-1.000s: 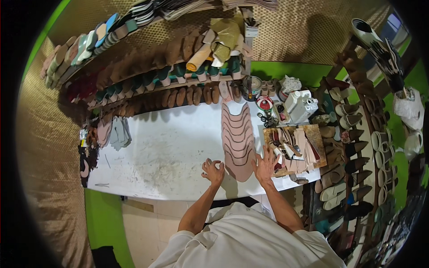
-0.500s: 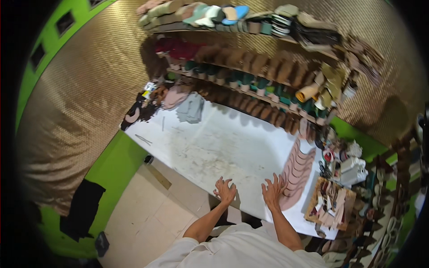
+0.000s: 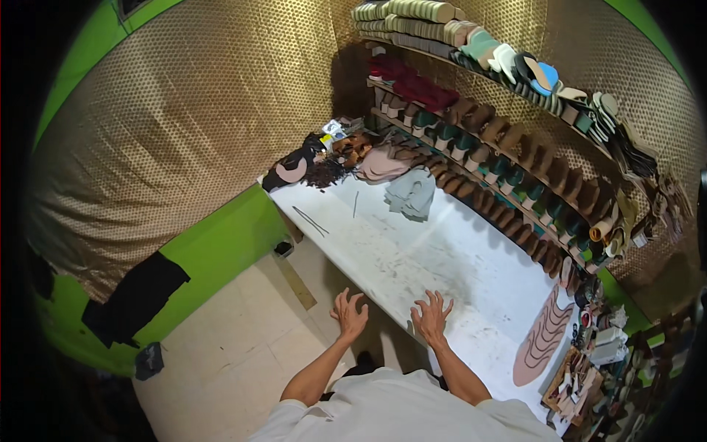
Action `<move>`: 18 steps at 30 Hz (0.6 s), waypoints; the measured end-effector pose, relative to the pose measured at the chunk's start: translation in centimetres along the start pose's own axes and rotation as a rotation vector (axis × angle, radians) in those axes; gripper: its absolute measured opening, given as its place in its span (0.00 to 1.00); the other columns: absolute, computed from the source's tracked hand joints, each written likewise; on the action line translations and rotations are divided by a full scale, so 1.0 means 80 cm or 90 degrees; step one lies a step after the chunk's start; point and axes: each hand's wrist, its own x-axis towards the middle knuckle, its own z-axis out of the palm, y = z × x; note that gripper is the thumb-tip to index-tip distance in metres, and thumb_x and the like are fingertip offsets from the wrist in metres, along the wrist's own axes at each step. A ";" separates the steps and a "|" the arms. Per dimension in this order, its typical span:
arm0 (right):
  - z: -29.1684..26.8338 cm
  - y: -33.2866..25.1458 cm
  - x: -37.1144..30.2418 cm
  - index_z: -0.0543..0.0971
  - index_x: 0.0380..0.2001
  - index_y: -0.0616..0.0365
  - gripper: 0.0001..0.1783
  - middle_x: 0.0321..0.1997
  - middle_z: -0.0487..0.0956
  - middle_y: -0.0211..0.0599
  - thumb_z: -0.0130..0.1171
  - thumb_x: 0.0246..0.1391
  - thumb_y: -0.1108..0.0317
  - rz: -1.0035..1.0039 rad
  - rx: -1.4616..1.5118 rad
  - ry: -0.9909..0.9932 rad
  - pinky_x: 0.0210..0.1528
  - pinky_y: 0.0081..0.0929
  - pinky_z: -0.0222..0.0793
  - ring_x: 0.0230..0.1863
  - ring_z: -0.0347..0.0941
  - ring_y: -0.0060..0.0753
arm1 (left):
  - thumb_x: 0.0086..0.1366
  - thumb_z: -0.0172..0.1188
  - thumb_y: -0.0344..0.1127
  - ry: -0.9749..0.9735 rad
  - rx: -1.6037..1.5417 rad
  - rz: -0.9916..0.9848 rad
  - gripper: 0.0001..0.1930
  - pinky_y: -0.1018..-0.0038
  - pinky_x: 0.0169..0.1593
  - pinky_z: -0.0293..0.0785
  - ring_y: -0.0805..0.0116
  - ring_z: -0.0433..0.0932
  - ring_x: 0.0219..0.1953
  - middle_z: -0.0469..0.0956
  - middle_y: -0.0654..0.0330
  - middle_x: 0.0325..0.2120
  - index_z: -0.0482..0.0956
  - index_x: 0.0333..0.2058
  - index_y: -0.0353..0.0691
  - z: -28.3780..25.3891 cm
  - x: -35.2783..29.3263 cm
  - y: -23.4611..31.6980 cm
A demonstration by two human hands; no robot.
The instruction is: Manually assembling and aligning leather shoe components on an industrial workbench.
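Note:
My left hand [image 3: 350, 315] hovers past the front edge of the white table [image 3: 353, 243], fingers spread and a little bent, with nothing in it. Over that same edge my right hand [image 3: 433, 317] is also raised, its fingers apart and empty. Well to its right, a long row of overlapping pink wavy-edged pieces [image 3: 543, 342] lies on the tabletop. Pale grey cut pieces [image 3: 412, 193] are stacked toward the back, beside a pile of pinkish material [image 3: 383, 163]. Two thin dark sticks or tools [image 3: 311, 221] rest near the left end.
Behind the table, shelves carry rows of brown and green shoe forms [image 3: 508, 173] and stacked soles [image 3: 420, 29]. A tray of scraps and small items [image 3: 571, 383] sits at the right end. Black cloth [image 3: 136, 298] hangs on the green wall at left.
The view has swung left, so the table and shelves sit farther right in the picture. My right hand is now well away from the pink pieces; both hands remain raised and empty.

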 end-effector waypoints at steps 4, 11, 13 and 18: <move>0.042 -0.037 0.032 0.87 0.42 0.48 0.13 0.69 0.71 0.43 0.69 0.55 0.58 -0.003 -0.006 -0.021 0.75 0.78 0.26 0.76 0.55 0.56 | 0.61 0.66 0.40 -0.016 0.029 -0.002 0.22 0.32 0.67 0.44 0.45 0.52 0.74 0.61 0.51 0.71 0.81 0.55 0.52 -0.071 0.049 -0.065; 0.088 -0.072 0.116 0.87 0.41 0.47 0.12 0.66 0.72 0.43 0.69 0.56 0.58 -0.028 -0.030 -0.005 0.75 0.79 0.27 0.75 0.56 0.56 | 0.61 0.67 0.41 0.000 0.062 -0.050 0.22 0.34 0.68 0.45 0.46 0.53 0.74 0.61 0.52 0.71 0.81 0.56 0.55 -0.110 0.130 -0.129; 0.098 -0.071 0.154 0.87 0.40 0.47 0.11 0.66 0.72 0.43 0.69 0.56 0.59 -0.029 -0.028 0.025 0.75 0.78 0.27 0.75 0.56 0.56 | 0.61 0.68 0.41 -0.003 0.055 -0.027 0.22 0.35 0.68 0.45 0.47 0.54 0.74 0.61 0.52 0.71 0.81 0.56 0.55 -0.113 0.161 -0.123; 0.125 -0.091 0.265 0.88 0.39 0.48 0.11 0.67 0.72 0.42 0.68 0.58 0.56 -0.008 -0.038 0.070 0.75 0.77 0.28 0.76 0.56 0.53 | 0.60 0.68 0.41 -0.011 0.058 0.028 0.22 0.37 0.68 0.46 0.48 0.55 0.73 0.62 0.52 0.71 0.82 0.55 0.54 -0.119 0.258 -0.126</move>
